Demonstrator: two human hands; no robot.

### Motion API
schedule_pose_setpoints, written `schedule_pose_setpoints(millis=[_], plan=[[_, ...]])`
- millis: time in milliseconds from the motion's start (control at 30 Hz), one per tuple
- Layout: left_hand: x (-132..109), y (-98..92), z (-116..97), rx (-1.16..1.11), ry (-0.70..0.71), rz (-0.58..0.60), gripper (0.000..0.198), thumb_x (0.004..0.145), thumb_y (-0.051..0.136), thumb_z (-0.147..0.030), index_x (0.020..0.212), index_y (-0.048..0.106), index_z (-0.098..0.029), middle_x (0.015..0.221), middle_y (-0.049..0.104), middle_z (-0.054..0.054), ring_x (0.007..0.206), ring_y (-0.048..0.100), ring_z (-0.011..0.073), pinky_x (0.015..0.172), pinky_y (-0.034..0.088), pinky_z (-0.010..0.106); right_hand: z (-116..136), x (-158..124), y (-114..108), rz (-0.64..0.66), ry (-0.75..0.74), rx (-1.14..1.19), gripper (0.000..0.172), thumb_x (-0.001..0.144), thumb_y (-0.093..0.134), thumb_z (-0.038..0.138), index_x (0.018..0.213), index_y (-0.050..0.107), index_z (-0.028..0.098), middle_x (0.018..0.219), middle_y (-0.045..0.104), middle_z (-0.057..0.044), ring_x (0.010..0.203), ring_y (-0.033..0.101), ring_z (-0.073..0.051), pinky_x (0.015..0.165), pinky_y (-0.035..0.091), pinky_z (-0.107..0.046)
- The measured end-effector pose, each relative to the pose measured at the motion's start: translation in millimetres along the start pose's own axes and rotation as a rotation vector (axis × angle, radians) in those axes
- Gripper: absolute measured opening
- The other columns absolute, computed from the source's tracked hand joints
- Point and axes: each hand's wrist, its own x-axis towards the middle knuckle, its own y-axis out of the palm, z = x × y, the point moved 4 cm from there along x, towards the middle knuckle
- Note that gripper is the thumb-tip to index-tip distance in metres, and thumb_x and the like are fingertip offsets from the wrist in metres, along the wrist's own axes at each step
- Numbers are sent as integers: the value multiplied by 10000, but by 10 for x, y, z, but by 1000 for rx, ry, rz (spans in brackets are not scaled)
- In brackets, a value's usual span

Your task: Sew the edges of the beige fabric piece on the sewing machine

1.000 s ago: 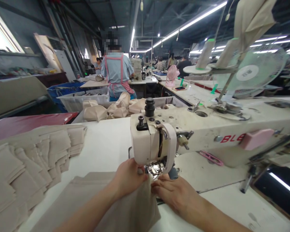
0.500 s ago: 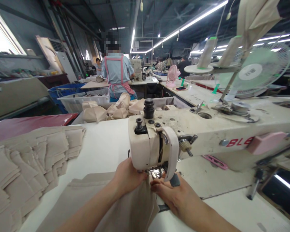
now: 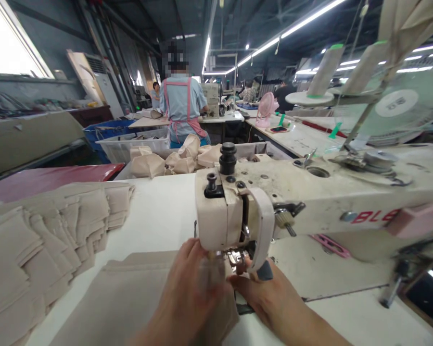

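Under the head of a white sewing machine [image 3: 216, 214], beige fabric [image 3: 122, 293] lies across the bed and spreads to the left. My left hand [image 3: 187, 288] is over this fabric, just left of the metal presser foot [image 3: 236, 258]. Its thumb and front fingers are smeared by motion, so its grip is unclear. On the other side of the foot, my right hand [image 3: 267, 293] has its fingers pressed together at the fabric's right edge. The machine head and guard hide the needle and some fingertips.
Overlapping beige cut pieces [image 3: 68, 226] lie on the table at left. Behind the machine, a bin holds bunched beige pieces [image 3: 147, 163]. Thread cones [image 3: 324, 72] and a large fan [image 3: 400, 105] stand at right. A co-worker [image 3: 182, 105] is at another machine ahead.
My left hand has turned and shifted over the fabric, its thumb now blurred. My right hand stays beside the presser foot. The whole view has swung slightly left.
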Motion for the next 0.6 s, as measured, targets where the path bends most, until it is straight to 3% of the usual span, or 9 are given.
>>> schedule_pose_setpoints(millis=[100,167,267,367,433,600], plan=[[-333,97,15,-150,-149,42,610,442,874,-225,935,516,-202,854,587,4,753,544,199,682,482,312,29,-28,-36,34,67,23,231,972,435,134,867,626,209,863,643,-47,813,577,-230,709,446,-346],[-436,136,30,-170,-243,63,585,424,873,-130,885,521,-202,813,565,-17,738,524,187,683,452,299,70,-88,-47,34,157,111,203,981,421,148,918,602,214,894,649,-39,816,599,-208,705,463,-321],[-432,157,5,-196,-295,101,540,434,842,-34,834,520,-200,782,542,-33,742,507,177,686,414,283,86,-278,86,3,536,691,144,995,448,314,1038,535,206,874,659,-38,786,660,-199,680,524,-314],[-387,156,-34,-189,-277,99,537,417,858,-49,784,496,-200,765,513,-36,726,469,167,657,380,271,159,-445,338,-54,815,1314,489,855,678,482,1175,456,186,826,692,-30,749,700,-207,652,557,-303],[-382,153,-28,-185,-257,93,548,408,854,-31,789,498,-200,770,513,-36,730,462,165,657,376,269,199,-463,424,-102,842,1441,602,765,788,465,1176,465,168,797,713,-21,719,703,-182,657,551,-271],[-401,131,32,-227,-121,169,441,504,805,-47,828,543,-193,782,561,-18,731,513,168,664,428,269,245,-410,408,-180,867,1508,542,732,825,428,1110,543,161,637,669,59,595,656,-93,627,523,-191]])
